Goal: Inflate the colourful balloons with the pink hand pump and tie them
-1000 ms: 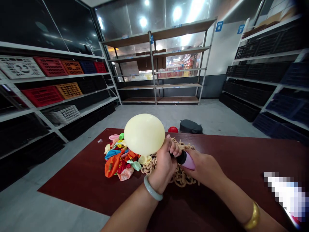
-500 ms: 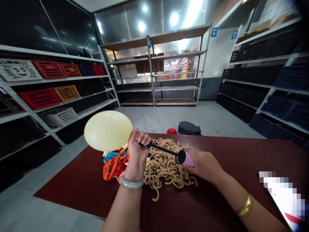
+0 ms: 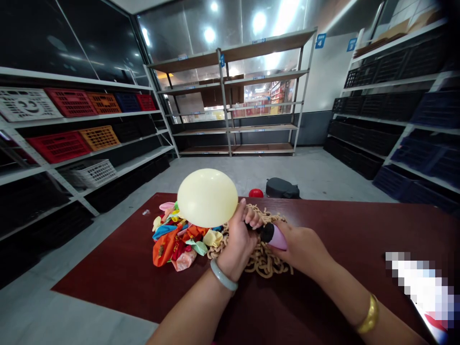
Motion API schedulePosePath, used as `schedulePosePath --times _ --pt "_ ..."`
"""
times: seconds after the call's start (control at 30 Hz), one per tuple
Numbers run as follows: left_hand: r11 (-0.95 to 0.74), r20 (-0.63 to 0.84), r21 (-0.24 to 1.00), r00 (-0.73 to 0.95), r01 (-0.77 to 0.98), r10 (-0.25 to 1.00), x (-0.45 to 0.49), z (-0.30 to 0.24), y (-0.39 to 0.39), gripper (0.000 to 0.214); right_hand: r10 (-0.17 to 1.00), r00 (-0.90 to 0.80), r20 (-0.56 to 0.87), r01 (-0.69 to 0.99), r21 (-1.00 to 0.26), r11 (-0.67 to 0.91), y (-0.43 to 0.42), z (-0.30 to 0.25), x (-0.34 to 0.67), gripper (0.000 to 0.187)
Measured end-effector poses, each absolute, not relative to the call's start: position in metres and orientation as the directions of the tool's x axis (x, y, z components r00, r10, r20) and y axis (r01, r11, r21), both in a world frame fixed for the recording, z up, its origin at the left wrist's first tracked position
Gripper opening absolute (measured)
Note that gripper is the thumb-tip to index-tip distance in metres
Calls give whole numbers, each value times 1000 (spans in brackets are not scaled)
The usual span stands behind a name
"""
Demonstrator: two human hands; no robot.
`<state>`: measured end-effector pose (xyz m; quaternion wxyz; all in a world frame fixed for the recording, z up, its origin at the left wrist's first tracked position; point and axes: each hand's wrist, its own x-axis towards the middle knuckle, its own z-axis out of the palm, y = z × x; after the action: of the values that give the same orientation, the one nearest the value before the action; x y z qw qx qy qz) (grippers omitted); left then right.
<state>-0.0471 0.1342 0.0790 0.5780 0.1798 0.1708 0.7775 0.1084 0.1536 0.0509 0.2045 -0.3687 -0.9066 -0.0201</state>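
Fingers of my left hand (image 3: 242,239) are curled around the black end of a hand balloon pump and the neck of a pale yellow inflated balloon (image 3: 207,197). My right hand (image 3: 304,244) grips the pump's purple body (image 3: 278,239). Both hands are close together, and the pump's rod hardly shows between them. Beneath them lies a heap of beige, curly, cord-like strands (image 3: 266,266), partly hidden by my hands. Left of it is a pile of limp, uninflated balloons (image 3: 167,249) in orange, blue, red, yellow, green and pink.
The dark red table (image 3: 115,268) carries all this. A blurred flat object (image 3: 420,287) lies at its right. Beyond the far edge are a red round thing (image 3: 256,193) and a dark bag (image 3: 282,188). Shelves with crates (image 3: 59,146) line the sides; a metal rack (image 3: 230,129) stands behind.
My left hand has moved right, toward my right hand, carrying the balloon along. The pump's long black rod has slid into the purple body, and more of the limp balloons now show.
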Motion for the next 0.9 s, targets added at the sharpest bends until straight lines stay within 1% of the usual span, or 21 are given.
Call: schedulePosePath --times 0.1,0.23,0.37,0.5,0.67,0.77,0.9 --pt "-245 77 500 -239 -831 968 -37 76 135 45 683 -629 372 687 -147 712 151 52 105 42" --pt "-240 51 500 -248 -832 967 -40 75 137 45 703 -612 361 704 -156 693 149 53 101 40" --pt "-231 60 487 -231 -842 971 -57 81 140 46 702 -615 358 704 -153 694 153 51 100 47" --pt "-305 120 454 -282 -837 952 -96 93 138 47 672 -641 371 677 -139 722 161 50 105 49" --pt "-425 164 413 -393 -806 905 -143 102 132 47 663 -668 339 659 -144 738 170 51 113 47" --pt "-426 169 403 -391 -810 905 -146 99 134 47 674 -665 322 676 -125 726 171 51 117 45" --pt "-395 124 385 -378 -834 918 -123 89 141 46 697 -644 316 716 -72 695 170 52 119 47"
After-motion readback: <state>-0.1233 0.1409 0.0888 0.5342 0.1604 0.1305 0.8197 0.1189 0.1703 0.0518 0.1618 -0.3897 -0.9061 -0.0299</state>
